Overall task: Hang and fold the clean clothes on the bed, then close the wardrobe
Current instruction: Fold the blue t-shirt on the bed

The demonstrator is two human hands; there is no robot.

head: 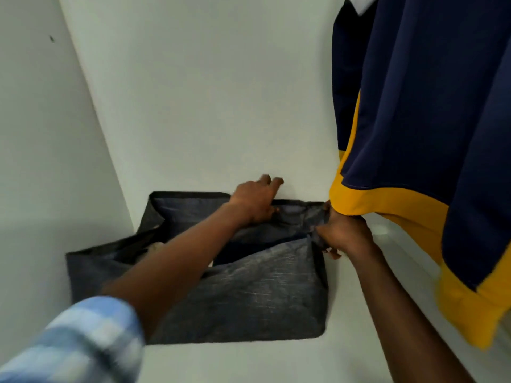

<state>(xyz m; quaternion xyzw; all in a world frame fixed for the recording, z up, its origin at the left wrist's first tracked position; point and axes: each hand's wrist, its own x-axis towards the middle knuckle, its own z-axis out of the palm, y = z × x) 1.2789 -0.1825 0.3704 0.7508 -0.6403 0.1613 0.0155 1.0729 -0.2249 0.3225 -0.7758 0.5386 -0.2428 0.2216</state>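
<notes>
Navy/yellow garment (414, 106) hangs just above R hand (343, 233), hem touching it; R hand grips rt corner of grey fabric storage bin (249, 299), L hand (254, 203) pinches back rim by wardrobe wall (193, 106): pull both evenly, w/o snagging hem.

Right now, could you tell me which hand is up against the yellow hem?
The right hand, gripping the grey bin's corner; the left hand holds its back rim.

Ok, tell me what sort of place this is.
Probably the inside of a wardrobe: plain white walls, a navy-and-yellow garment hanging down, and a grey fabric storage box on its floor.
</notes>
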